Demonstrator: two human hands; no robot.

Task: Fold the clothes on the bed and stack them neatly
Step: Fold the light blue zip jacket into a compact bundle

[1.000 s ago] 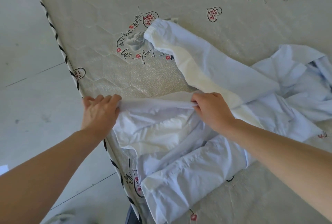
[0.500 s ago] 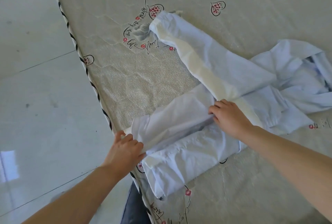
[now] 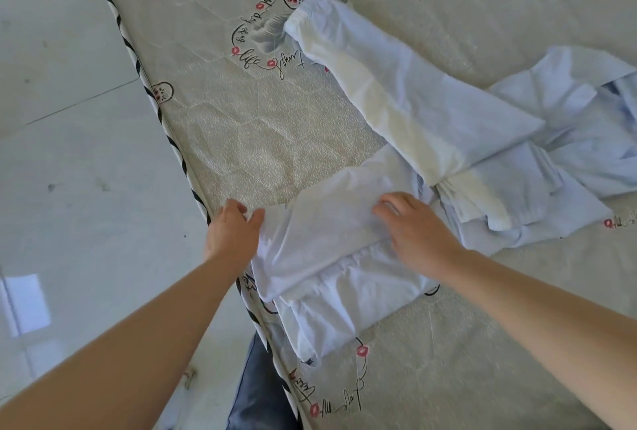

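Pale blue shirt (image 3: 344, 250) spread on bed (image 3: 262, 126), folded edge pinched by left hand (image 3: 232, 233), pressed flat by released right hand (image 3: 417, 233)

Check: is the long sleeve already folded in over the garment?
No. The sleeve lies stretched out across the bed, away from the folded part under both hands.

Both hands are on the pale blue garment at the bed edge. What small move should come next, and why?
Probably smooth the folded panel flat: the left hand holds its edge by the bed's border, the right hand rests on it, and wrinkles remain below.
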